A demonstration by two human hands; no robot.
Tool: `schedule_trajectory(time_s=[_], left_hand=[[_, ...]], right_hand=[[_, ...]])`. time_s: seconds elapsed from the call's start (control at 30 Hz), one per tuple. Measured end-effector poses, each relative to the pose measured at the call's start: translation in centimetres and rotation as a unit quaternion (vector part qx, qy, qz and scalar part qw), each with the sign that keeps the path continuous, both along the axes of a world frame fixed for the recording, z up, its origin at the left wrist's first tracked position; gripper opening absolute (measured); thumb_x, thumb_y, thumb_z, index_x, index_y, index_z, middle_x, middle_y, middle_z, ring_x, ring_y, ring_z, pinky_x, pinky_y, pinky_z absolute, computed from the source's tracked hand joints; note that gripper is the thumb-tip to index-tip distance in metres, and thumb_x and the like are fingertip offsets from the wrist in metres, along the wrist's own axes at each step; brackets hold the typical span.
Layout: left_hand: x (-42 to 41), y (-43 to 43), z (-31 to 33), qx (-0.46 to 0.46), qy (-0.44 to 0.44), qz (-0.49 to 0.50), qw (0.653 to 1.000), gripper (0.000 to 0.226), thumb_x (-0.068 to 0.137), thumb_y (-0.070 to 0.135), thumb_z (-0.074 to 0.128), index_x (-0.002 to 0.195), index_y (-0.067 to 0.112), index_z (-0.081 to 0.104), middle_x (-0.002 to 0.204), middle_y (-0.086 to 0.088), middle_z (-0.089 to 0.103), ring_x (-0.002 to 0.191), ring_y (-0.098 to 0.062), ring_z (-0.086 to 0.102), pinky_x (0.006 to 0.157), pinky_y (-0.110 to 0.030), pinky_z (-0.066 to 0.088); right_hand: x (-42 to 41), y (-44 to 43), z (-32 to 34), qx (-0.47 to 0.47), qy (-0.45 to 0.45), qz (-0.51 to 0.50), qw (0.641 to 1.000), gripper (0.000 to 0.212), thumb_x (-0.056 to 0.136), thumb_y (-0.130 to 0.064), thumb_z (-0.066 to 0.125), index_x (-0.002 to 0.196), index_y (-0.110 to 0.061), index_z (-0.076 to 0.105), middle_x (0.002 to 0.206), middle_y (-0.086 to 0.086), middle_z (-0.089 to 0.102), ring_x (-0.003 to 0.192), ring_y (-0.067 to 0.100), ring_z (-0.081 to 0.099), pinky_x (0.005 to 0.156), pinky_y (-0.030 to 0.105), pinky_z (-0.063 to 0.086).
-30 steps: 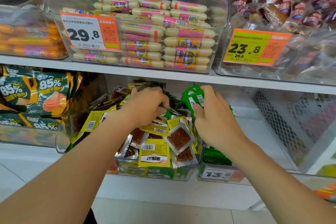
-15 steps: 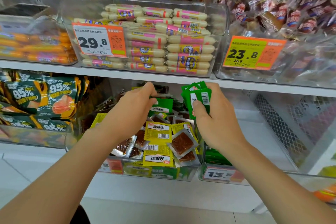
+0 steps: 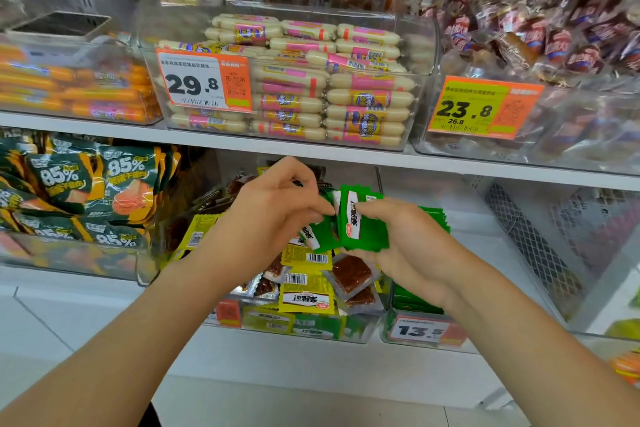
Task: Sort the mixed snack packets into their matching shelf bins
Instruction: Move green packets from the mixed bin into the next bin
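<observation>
Your right hand (image 3: 405, 248) grips a small bundle of green packets (image 3: 363, 229), with the thumb lying across the front of it. Your left hand (image 3: 273, 215) meets the bundle from the left side, and its curled fingertips pinch the packets at the left edge. The bundle is in the air between both hands, just above the mixed bin (image 3: 311, 334), where yellow packets (image 3: 306, 300) and clear packets (image 3: 351, 274) with red-brown content lie together. Just right of it, under your right wrist, is the bin (image 3: 383, 326) with more green packs and the price tag (image 3: 420, 331) "13.5". The shelf board (image 3: 346, 154) is close above your hands and carries a box of pale sausages (image 3: 367, 99). Dark green bags (image 3: 69, 184) stand at the left.
</observation>
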State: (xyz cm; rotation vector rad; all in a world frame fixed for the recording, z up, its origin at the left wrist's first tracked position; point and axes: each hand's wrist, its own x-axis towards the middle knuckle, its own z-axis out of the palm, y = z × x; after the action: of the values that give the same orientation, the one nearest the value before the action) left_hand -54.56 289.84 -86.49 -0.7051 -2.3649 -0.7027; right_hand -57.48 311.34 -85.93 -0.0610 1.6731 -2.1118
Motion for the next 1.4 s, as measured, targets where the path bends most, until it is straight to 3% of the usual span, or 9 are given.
schedule_trajectory(time_s=[0.13,0.27,0.47,0.63,0.77,0.93,1.13,1.27,1.4], left_hand=[[-0.2,-0.2,0.2,0.09,-0.11,0.098,0.985,0.043,0.086,0.026,0.085,0.124,0.033,0.067,0.113,0.016,0.064,0.089,-0.002,0.067,0.084,-0.026,0.059],[-0.4,-0.2,0.1,0.168,-0.158,0.163,0.959,0.017,0.082,0.031,0.087,0.096,0.032,0.077,0.083,0.012,0.074,0.076,-0.001,0.071,0.078,-0.026,0.061],[-0.1,1.5,0.8,0.39,-0.283,0.047,0.875,0.011,0.095,0.015,0.073,0.105,0.018,0.078,0.096,-0.008,0.079,0.087,-0.029,0.078,0.076,-0.051,0.065],[-0.1,3.1,1.4,0.492,-0.329,-0.012,0.806,0.029,0.107,0.028,0.054,0.119,0.009,0.072,0.108,-0.009,0.079,0.102,-0.025,0.076,0.082,-0.034,0.062],[0.6,5.1,1.6,0.573,-0.343,-0.062,0.742,0.041,0.108,0.016,0.035,0.124,0.003,0.07,0.118,-0.014,0.076,0.117,-0.028,0.07,0.1,-0.038,0.052],[1.9,9.1,0.9,0.625,-0.343,-0.171,0.68,0.06,0.083,0.012,0.045,0.141,0.003,0.056,0.132,-0.017,0.067,0.119,-0.032,0.062,0.104,-0.044,0.049],[1.2,12.5,1.1,0.543,-0.378,-0.134,0.738,0.087,0.06,0.006,0.045,0.147,0.009,0.047,0.134,-0.017,0.061,0.12,-0.026,0.06,0.104,-0.043,0.049],[0.0,12.6,-0.8,0.234,-0.265,0.015,0.935,0.054,0.096,0.013,0.054,0.148,0.026,0.046,0.144,0.01,0.052,0.127,0.004,0.051,0.106,-0.021,0.045],[-1.5,13.5,-2.6,0.012,-0.182,0.102,0.978,0.035,0.092,0.022,0.062,0.126,0.028,0.062,0.126,0.001,0.053,0.12,-0.022,0.051,0.105,-0.044,0.044]], right_hand=[[0.2,0.6,-0.1,0.205,0.163,-0.011,0.965,0.023,0.108,-0.02,0.056,0.128,-0.029,0.06,0.114,-0.007,0.076,0.107,0.014,0.072,0.103,0.047,0.055],[0.4,0.9,0.4,0.217,0.263,-0.008,0.94,0.026,0.109,-0.021,0.054,0.131,-0.032,0.058,0.117,-0.013,0.075,0.11,0.008,0.07,0.104,0.043,0.053],[1.1,0.7,-0.5,0.313,0.393,0.07,0.862,0.039,0.108,-0.024,0.053,0.146,-0.034,0.047,0.131,-0.012,0.062,0.122,0.004,0.06,0.104,0.037,0.052],[1.9,1.1,-0.3,0.334,0.458,0.046,0.822,0.048,0.108,-0.021,0.052,0.153,-0.027,0.036,0.138,-0.014,0.031,0.123,-0.011,0.044,0.099,0.006,0.039],[2.4,1.8,-0.7,0.337,0.476,0.021,0.812,0.068,0.108,-0.014,0.051,0.163,-0.03,0.013,0.148,-0.019,0.027,0.126,-0.024,0.032,0.097,-0.003,0.028],[3.1,2.9,-0.7,0.35,0.475,-0.039,0.806,0.063,0.108,-0.015,0.05,0.162,-0.023,0.019,0.138,-0.009,0.029,0.112,-0.001,0.047,0.091,0.0,0.035],[3.5,6.4,0.0,0.392,0.463,0.02,0.795,0.058,0.107,-0.016,0.052,0.157,-0.029,0.024,0.138,-0.007,0.043,0.122,0.004,0.047,0.096,0.01,0.037],[1.0,10.9,-0.4,0.48,0.413,-0.022,0.774,0.056,0.104,-0.016,0.06,0.153,-0.02,0.031,0.123,0.003,0.059,0.107,0.018,0.059,0.083,0.03,0.043],[-2.3,14.9,-2.9,0.648,0.305,0.018,0.697,0.045,0.101,-0.014,0.064,0.14,-0.004,0.044,0.126,0.021,0.06,0.113,0.037,0.059,0.079,0.04,0.045]])
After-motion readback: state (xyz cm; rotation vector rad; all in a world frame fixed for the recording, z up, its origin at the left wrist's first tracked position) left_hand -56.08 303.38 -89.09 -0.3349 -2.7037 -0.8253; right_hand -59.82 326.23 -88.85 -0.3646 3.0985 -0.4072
